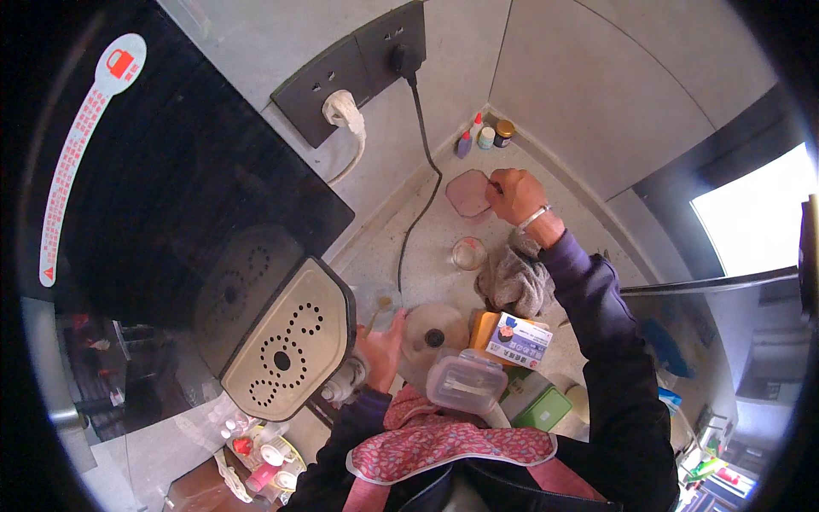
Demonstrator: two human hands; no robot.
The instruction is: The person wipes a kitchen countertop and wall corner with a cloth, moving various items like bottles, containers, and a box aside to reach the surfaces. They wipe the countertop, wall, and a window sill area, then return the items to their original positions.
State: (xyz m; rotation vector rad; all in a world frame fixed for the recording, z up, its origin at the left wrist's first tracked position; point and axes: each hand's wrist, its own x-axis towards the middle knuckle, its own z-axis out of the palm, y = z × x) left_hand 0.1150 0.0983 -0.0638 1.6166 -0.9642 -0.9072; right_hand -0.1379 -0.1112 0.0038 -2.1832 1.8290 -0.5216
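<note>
My right hand [519, 195] is curled at the right rim of a pinkish translucent plastic container [467, 193], near the counter's back corner. A small round glass jar [469, 254] stands below it, beside a crumpled grey-brown cloth [517, 275]. My left hand [382, 349] is low at the left, fingers pointing away from me, next to a clear container [371, 297] with a brownish stick-like thing in it. Whether the hand grips that container is hard to see. A round translucent lid [438, 333] with a dark centre lies just right of the left hand.
A dispenser's drip tray [288, 349] juts out at left. A black cable [416, 230] crosses the counter from the wall socket [349, 73]. Small bottles [477, 136] stand in the corner. A clear lidded box [467, 382], a printed carton [518, 341] and a green box [542, 406] sit nearest me.
</note>
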